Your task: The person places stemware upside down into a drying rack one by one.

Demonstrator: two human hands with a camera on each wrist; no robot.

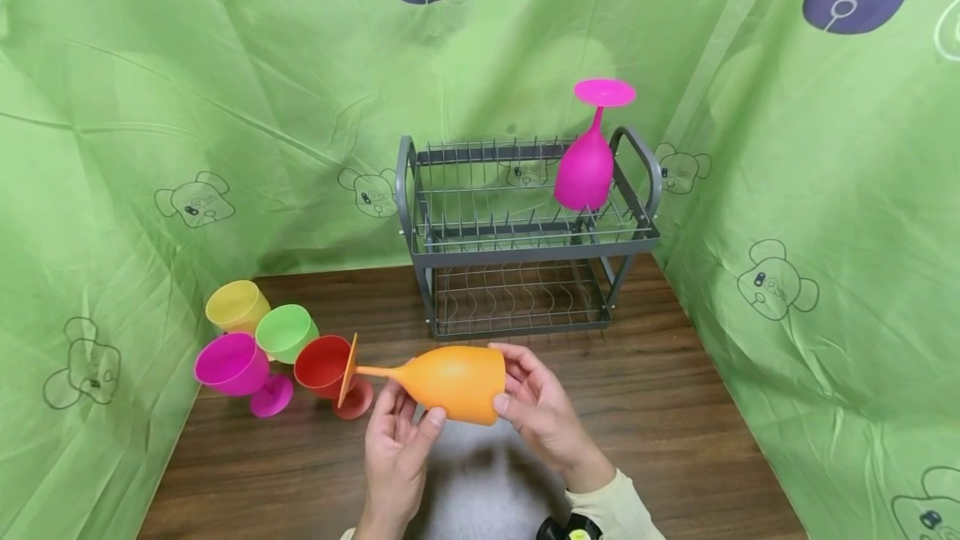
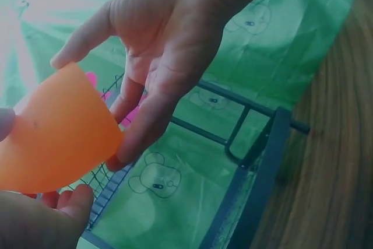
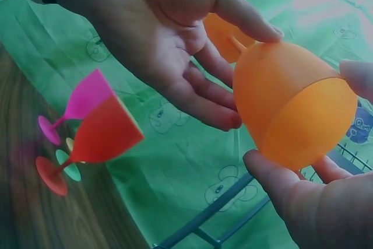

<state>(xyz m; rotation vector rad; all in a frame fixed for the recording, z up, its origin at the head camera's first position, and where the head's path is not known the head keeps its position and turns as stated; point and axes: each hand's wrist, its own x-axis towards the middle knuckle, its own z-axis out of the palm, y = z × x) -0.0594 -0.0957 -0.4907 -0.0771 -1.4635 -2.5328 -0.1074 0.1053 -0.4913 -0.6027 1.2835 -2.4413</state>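
Note:
An orange plastic goblet (image 1: 454, 382) lies sideways in the air between both hands, its foot (image 1: 348, 370) to the left and its mouth to the right. The left hand (image 1: 397, 448) holds the bowl from below near the stem, thumb on the near side. At the rim, the right hand (image 1: 543, 419) pinches the bowl between thumb and fingers. In the right wrist view the open mouth of the orange goblet (image 3: 312, 123) shows, with nothing visible inside. Behind its foot stands a red goblet (image 1: 322, 363), partly covered by it.
Upright goblets in magenta (image 1: 234, 365), green (image 1: 287, 333) and yellow (image 1: 237, 305) cluster at the left. A grey two-tier dish rack (image 1: 536, 252) stands at the back, with a magenta goblet (image 1: 585, 169) upside down on its upper right. Green cloth (image 1: 300, 107) encloses the table (image 1: 652, 407).

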